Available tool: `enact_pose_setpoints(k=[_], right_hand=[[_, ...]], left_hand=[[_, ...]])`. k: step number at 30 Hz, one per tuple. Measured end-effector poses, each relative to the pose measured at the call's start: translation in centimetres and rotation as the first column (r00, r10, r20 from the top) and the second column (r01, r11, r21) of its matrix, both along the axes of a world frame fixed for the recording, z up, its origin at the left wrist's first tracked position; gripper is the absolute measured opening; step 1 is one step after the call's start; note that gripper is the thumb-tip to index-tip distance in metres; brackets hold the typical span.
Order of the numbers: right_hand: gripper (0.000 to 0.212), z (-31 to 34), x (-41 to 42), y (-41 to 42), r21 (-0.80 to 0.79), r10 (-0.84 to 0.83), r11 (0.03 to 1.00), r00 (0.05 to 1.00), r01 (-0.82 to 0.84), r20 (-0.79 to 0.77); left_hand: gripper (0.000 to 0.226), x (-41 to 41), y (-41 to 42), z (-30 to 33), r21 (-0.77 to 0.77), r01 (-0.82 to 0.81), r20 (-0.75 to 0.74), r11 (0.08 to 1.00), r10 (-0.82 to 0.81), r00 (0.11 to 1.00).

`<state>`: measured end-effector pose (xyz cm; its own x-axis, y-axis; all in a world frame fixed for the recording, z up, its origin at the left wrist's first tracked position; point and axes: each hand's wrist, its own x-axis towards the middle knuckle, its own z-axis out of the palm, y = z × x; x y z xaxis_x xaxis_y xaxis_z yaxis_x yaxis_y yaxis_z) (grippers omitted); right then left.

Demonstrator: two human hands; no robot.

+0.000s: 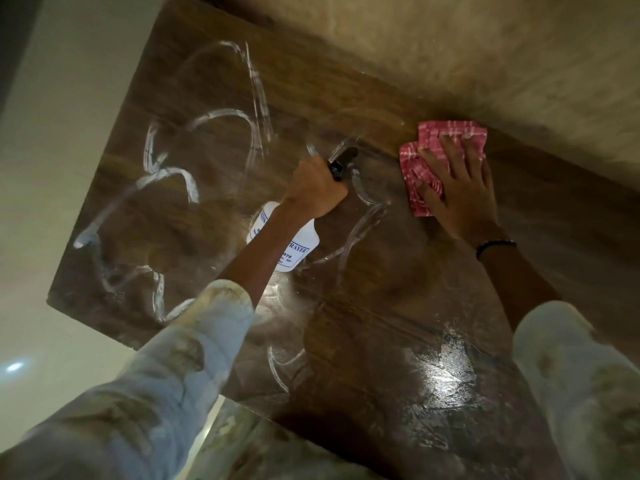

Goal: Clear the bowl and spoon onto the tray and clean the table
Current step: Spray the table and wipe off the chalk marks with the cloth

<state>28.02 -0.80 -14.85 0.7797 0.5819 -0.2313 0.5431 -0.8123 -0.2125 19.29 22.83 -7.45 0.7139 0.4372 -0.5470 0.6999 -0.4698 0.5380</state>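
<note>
A dark wooden table [194, 84] fills the view, its top streaked with white curved smears and wet patches. My left hand [317, 188] grips the neck of a white spray bottle [298, 247] with a black nozzle, held above the middle of the table and pointing away from me. My right hand [457, 188] lies flat, fingers spread, pressing a red and white checked cloth [433, 143] onto the table near its far edge by the wall. No bowl, spoon or tray is in view.
A beige wall [450, 46] runs along the table's far side, touching it. Pale floor [52, 168] lies beyond the table's left edge. A glossy wet patch [440, 379] shines on the near right part of the tabletop.
</note>
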Motion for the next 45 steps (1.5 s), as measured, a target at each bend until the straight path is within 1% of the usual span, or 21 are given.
enact_pose_setpoints(k=[5,8,10,12,14,16,18,20,22,25,27,29,33,36,37,39,42,43,45], right_hand=[[0.065,0.3,2.6,4.4,0.021,-0.041,0.999,0.999,0.041,-0.02],[0.067,0.2,3.4,8.5,0.015,-0.034,0.999,0.999,0.034,-0.023],[0.065,0.1,2.8,11.4,0.015,-0.009,1.0,1.0,0.01,-0.02],[0.063,0.0,1.1,13.5,0.027,0.045,0.999,0.999,-0.045,-0.009],[0.061,0.1,-1.1,13.7,0.045,0.143,0.989,0.99,-0.142,-0.004],[0.058,0.0,-2.7,11.7,0.04,0.252,0.967,0.968,-0.252,-0.003],[0.058,-0.4,-3.2,8.3,0.009,0.303,0.953,0.953,-0.303,0.005],[0.059,-0.3,-2.6,5.3,-0.009,0.252,0.968,0.968,-0.252,0.014],[0.058,-0.1,-1.5,4.5,-0.013,0.163,0.987,0.986,-0.163,0.03],[0.058,0.0,0.2,7.1,0.012,-0.011,1.0,1.0,0.011,0.026],[0.059,-0.2,0.5,10.1,0.018,-0.082,0.997,0.997,0.082,0.016],[0.06,-0.4,-0.2,12.7,0.016,-0.053,0.998,0.999,0.052,0.015],[0.061,-0.4,-3.4,14.6,0.018,0.117,0.993,0.993,-0.117,0.012],[0.057,-0.3,-5.8,12.4,0.028,0.25,0.968,0.968,-0.25,0.02],[0.057,-0.4,-6.2,11.0,0.027,0.267,0.963,0.963,-0.268,0.017],[0.057,-0.5,-6.6,7.9,0.023,0.215,0.976,0.977,-0.215,0.006],[0.058,-0.4,-7.0,5.0,0.005,0.013,1.0,1.0,-0.013,-0.002],[0.059,-0.3,-7.0,4.8,0.003,-0.021,1.0,1.0,0.021,-0.002],[0.06,-0.2,-7.1,4.8,0.006,-0.028,1.0,1.0,0.028,-0.014]], left_hand=[[0.027,-0.4,1.4,-0.1,0.053,-0.054,0.002,0.997,0.054,0.999],[0.023,-0.8,2.2,-0.1,0.01,-0.011,0.013,1.0,0.011,1.0],[0.022,-1.2,2.8,0.1,0.01,0.014,0.02,1.0,-0.015,1.0],[0.021,-1.6,3.3,0.3,0.011,0.02,0.033,1.0,-0.021,0.999],[0.018,-1.9,3.6,0.4,-0.01,0.022,0.043,1.0,-0.021,0.999],[0.018,-2.3,3.9,0.4,-0.024,0.017,0.053,1.0,-0.015,0.998],[0.018,-2.7,4.3,0.2,-0.025,0.011,0.052,1.0,-0.01,0.999],[0.018,-3.2,4.7,0.0,-0.025,0.008,0.038,1.0,-0.007,0.999],[0.019,-3.9,5.2,-0.2,-0.024,0.009,0.032,1.0,-0.008,0.999],[0.02,-4.9,5.5,-0.5,-0.042,0.008,0.022,0.999,-0.007,1.0],[0.021,-5.5,5.7,-0.7,-0.049,0.007,0.011,0.999,-0.007,1.0],[0.019,-6.2,5.6,-0.5,-0.035,0.024,0.017,0.999,-0.024,1.0],[0.024,-7.2,4.8,-0.1,0.043,0.058,0.019,0.997,-0.059,0.998],[0.022,-8.1,4.0,0.0,-0.03,0.067,0.009,0.997,-0.067,0.998],[0.023,-8.5,3.7,0.0,-0.054,0.074,0.019,0.996,-0.073,0.997],[0.025,-9.4,3.0,-0.2,-0.091,0.111,0.02,0.99,-0.11,0.994],[0.021,-10.8,1.5,-0.5,-0.149,0.143,-0.055,0.978,-0.153,0.987],[0.021,-11.2,0.9,-0.6,-0.154,0.152,-0.064,0.976,-0.163,0.985],[0.022,-12.2,0.0,-0.8,-0.145,0.155,-0.077,0.977,-0.168,0.983]])
